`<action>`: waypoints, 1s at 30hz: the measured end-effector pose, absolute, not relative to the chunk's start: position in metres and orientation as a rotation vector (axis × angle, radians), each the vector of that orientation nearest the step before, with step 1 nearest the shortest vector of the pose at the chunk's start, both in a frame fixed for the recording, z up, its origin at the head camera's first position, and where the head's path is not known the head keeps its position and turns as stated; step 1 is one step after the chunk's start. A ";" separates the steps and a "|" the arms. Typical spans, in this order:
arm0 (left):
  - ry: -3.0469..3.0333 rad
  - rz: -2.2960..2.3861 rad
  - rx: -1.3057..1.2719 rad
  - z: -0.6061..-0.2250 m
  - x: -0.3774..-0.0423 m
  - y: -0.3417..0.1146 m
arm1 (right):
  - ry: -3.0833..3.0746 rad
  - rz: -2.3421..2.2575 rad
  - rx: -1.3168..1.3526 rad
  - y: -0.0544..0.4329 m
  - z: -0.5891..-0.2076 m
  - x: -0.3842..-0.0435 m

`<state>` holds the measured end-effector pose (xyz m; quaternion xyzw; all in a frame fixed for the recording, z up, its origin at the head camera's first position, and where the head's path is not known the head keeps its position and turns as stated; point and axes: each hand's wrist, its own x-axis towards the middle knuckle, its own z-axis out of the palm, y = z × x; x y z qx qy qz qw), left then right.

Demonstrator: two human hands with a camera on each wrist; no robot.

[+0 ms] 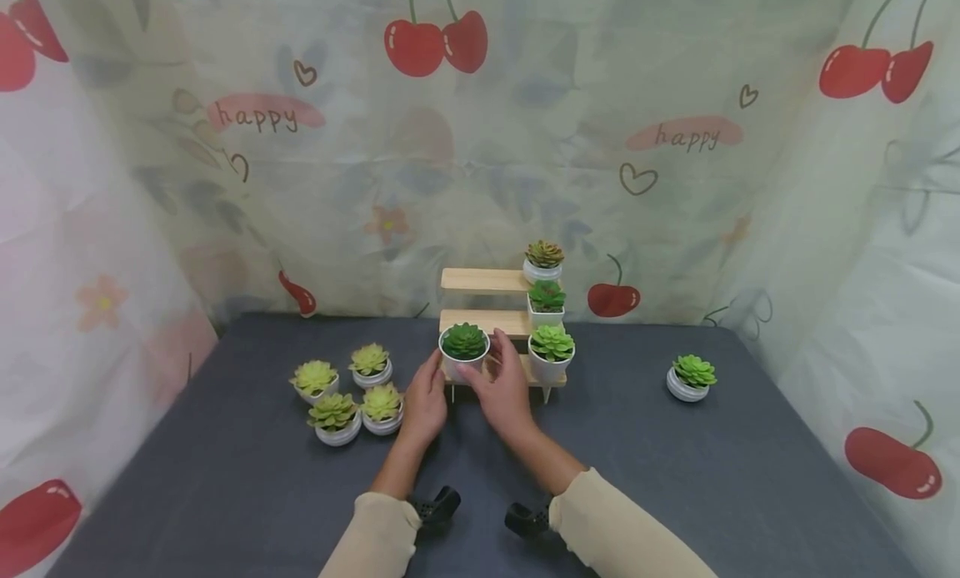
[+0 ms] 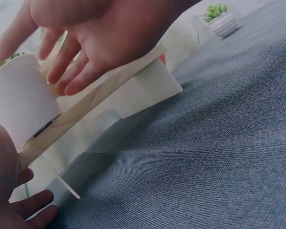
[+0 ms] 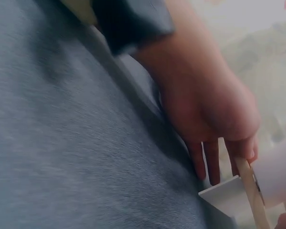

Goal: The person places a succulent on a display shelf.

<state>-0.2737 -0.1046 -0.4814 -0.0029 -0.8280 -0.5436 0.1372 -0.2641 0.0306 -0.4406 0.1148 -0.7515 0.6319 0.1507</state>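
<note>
A dark green succulent in a white pot [image 1: 464,357] sits at the left end of the lowest board of a wooden tiered stand [image 1: 483,320]. My right hand [image 1: 504,392] has its thumb across the pot's front and its fingers around the right side. Along the pot's left side lies my left hand [image 1: 424,403], fingers fairly straight, its thumb hidden in the head view. In the left wrist view, the pot [image 2: 21,98] rests on the board [image 2: 88,102], and the left fingers [image 2: 33,205] hang below it. The right wrist view shows the left hand [image 3: 212,112] beside the board's end.
Three potted succulents line the stand's right side: a reddish one [image 1: 543,263], a green one [image 1: 546,303] and a bright green one [image 1: 551,353]. Several pale succulents [image 1: 333,417] in white pots cluster on the left. Another succulent [image 1: 688,379] stands far right on the dark cloth [image 1: 637,478].
</note>
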 end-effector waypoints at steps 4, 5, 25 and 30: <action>-2.385 -1.575 -0.027 -0.481 -0.273 -0.105 | -2.159 1.829 0.355 0.036 -0.442 -0.251; -2.377 -1.572 -0.038 -0.481 -0.273 -0.105 | -2.168 1.832 0.363 0.038 -0.443 -0.249; -2.350 -1.608 -0.124 -0.479 -0.273 -0.107 | -2.114 1.435 0.683 0.105 -0.426 -0.201; -2.339 -1.629 -0.160 -0.477 -0.272 -0.107 | -2.082 1.268 0.668 0.129 -0.408 -0.191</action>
